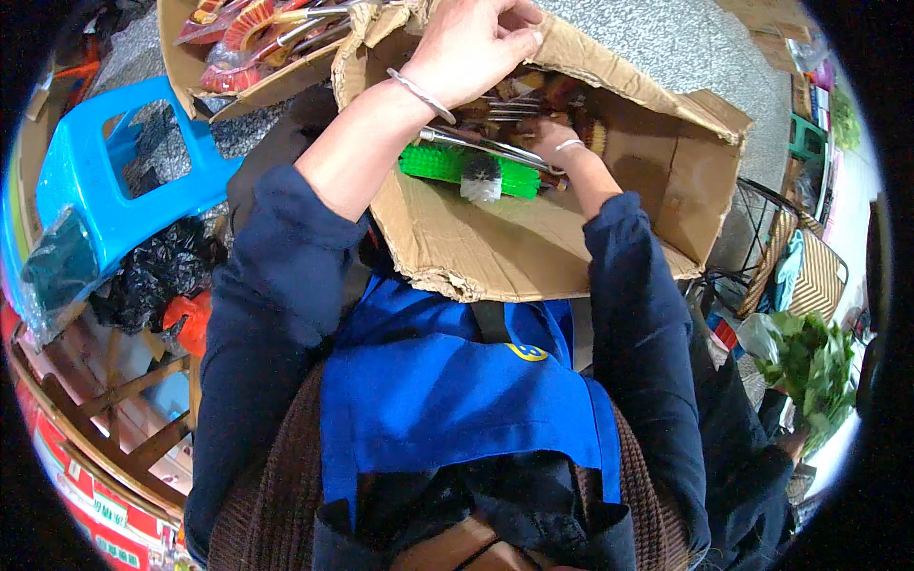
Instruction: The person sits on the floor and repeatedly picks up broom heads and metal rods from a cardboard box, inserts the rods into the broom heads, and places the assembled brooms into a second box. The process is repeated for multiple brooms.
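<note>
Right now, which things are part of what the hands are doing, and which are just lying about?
In hand: left hand, right hand, cardboard box, green brush, metal utensils.
Lying about: blue stool, black bag, leafy greens.

A plain brown corrugated cardboard box [533,238] sits far centre; inside lies a bright green bristle brush [443,164] with a black-and-white round brush head [481,178] on it. At far left a second brown cardboard box [181,38] holds red and orange packets [238,38]. A sky-blue plastic stool [114,205] stands left, with a crumpled black plastic bag [152,276] and an orange scrap [195,319] near it. Green leafy vegetables [809,366] lie right. The near apron [447,390] is royal blue, its sleeves [267,285] navy.
</note>
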Demonstrator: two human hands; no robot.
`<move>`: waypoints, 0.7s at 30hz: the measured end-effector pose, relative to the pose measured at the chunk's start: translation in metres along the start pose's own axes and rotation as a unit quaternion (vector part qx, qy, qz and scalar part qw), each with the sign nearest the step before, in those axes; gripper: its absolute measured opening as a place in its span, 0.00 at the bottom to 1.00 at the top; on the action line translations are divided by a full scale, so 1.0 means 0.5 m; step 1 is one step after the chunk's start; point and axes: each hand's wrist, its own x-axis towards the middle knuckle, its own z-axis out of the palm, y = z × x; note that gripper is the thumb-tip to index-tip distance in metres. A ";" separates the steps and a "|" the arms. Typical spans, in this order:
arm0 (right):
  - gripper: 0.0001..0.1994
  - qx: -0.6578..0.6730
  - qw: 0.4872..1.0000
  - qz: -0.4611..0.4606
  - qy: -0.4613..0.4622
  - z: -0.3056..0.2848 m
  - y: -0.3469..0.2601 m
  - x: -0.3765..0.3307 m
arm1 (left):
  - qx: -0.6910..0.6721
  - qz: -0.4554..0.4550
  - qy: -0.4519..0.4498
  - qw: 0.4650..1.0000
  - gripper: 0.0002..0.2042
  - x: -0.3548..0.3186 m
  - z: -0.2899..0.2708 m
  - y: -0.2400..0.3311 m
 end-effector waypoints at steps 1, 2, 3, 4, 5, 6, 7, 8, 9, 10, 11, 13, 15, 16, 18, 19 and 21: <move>0.18 0.022 0.999 -0.043 0.006 0.017 -0.007 0.019 | -0.001 0.001 0.006 1.000 0.11 0.000 0.000 0.005; 0.19 0.043 0.995 -0.084 0.018 0.033 -0.016 0.037 | -0.002 0.003 0.012 1.000 0.11 0.000 -0.001 0.009; 0.21 0.026 0.997 -0.078 0.001 0.056 -0.056 0.073 | -0.002 0.006 0.018 1.000 0.10 0.002 -0.002 0.013; 0.23 0.008 0.997 -0.057 -0.053 0.073 -0.082 0.095 | -0.009 0.000 0.012 1.000 0.10 0.004 -0.004 0.016; 0.23 0.019 0.994 -0.096 -0.049 0.094 -0.103 0.104 | -0.016 -0.005 0.006 1.000 0.10 0.005 -0.007 0.017; 0.24 0.016 0.992 -0.113 -0.057 0.113 -0.123 0.109 | -0.024 -0.011 0.001 1.000 0.10 0.005 -0.008 0.018; 0.24 0.021 0.991 -0.126 -0.029 0.131 -0.138 0.109 | -0.036 -0.020 -0.007 0.999 0.10 0.006 -0.009 0.018; 0.25 0.010 0.993 -0.118 -0.014 0.150 -0.154 0.105 | -0.036 -0.023 -0.010 0.999 0.10 0.007 -0.009 0.018; 0.24 0.007 0.993 -0.115 -0.016 0.161 -0.168 0.111 | -0.035 -0.026 -0.013 0.999 0.10 0.007 -0.009 0.017; 0.24 0.009 0.994 -0.111 -0.002 0.169 -0.174 0.112 | -0.034 -0.028 -0.016 0.999 0.11 0.008 -0.009 0.016; 0.23 0.011 0.994 -0.107 0.012 0.178 -0.179 0.112 | -0.041 -0.032 -0.016 0.999 0.11 0.008 -0.008 0.016; 0.20 0.014 0.994 -0.094 0.047 0.190 -0.179 0.111 | -0.055 -0.037 -0.015 0.998 0.11 0.007 -0.008 0.016; 0.19 -0.011 0.993 -0.113 0.034 0.196 -0.170 0.109 | -0.051 -0.029 -0.027 0.998 0.11 0.007 -0.012 0.017; 0.18 -0.031 0.993 -0.110 0.020 0.197 -0.165 0.107 | -0.050 -0.024 -0.034 0.998 0.11 0.007 -0.014 0.017; 0.19 -0.024 0.989 -0.147 0.001 0.191 -0.154 0.098 | -0.041 -0.024 -0.020 0.999 0.11 0.007 -0.011 0.017; 0.20 -0.007 0.986 -0.166 -0.008 0.183 -0.148 0.092 | -0.037 -0.023 -0.013 0.999 0.11 0.008 -0.009 0.017; 0.20 -0.012 0.976 -0.218 -0.008 0.157 -0.143 0.081 | -0.023 -0.023 -0.025 0.999 0.11 0.009 -0.009 0.016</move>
